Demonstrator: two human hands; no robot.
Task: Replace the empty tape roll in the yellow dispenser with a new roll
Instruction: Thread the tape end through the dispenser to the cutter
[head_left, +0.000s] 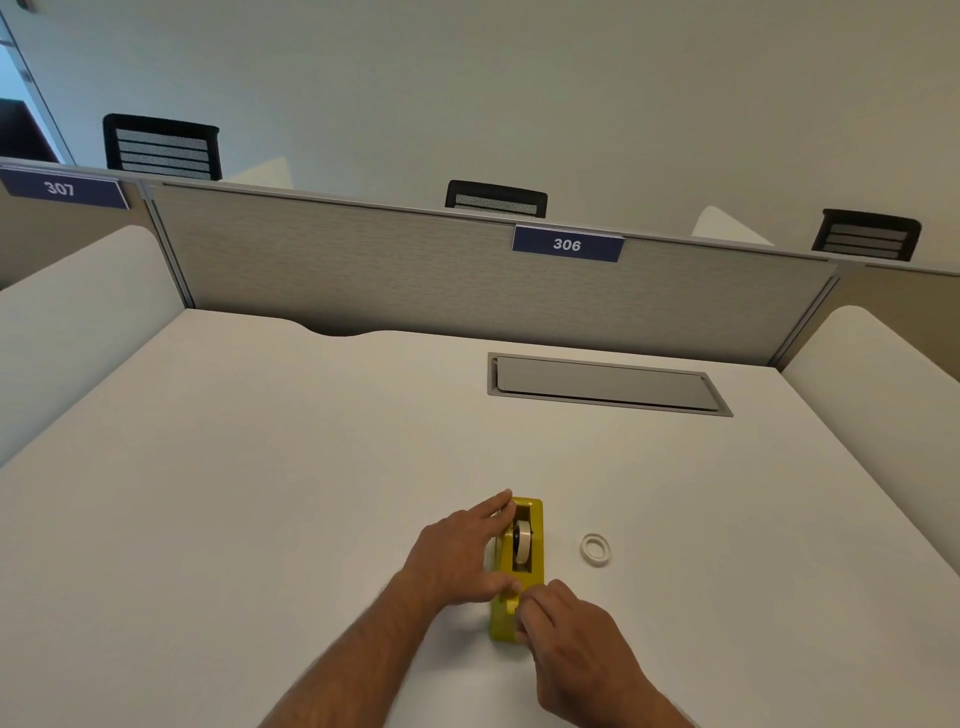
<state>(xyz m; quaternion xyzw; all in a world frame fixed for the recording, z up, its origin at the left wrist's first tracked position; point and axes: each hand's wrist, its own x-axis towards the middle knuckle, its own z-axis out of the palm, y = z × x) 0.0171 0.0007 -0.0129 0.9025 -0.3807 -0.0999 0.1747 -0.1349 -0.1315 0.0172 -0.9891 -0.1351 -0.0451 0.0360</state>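
The yellow dispenser (535, 525) stands lengthwise on the white desk (260, 493), with a pale tape roll (522, 543) seated in its cradle. My left hand (457, 556) lies flat against the dispenser's left side, fingers stretched along it and thumb at its near part. My right hand (571, 629) covers the near, cutter end, its fingertips pinched together there; what they pinch is too small to tell. A thin white ring, a second tape roll or core (595, 548), lies flat on the desk just right of the dispenser, untouched.
A grey cable hatch (608, 384) is set into the desk behind the dispenser. A grey partition (415, 270) with a "306" label closes the back. White side dividers (883, 395) flank the desk. Black chair backs show beyond the partition.
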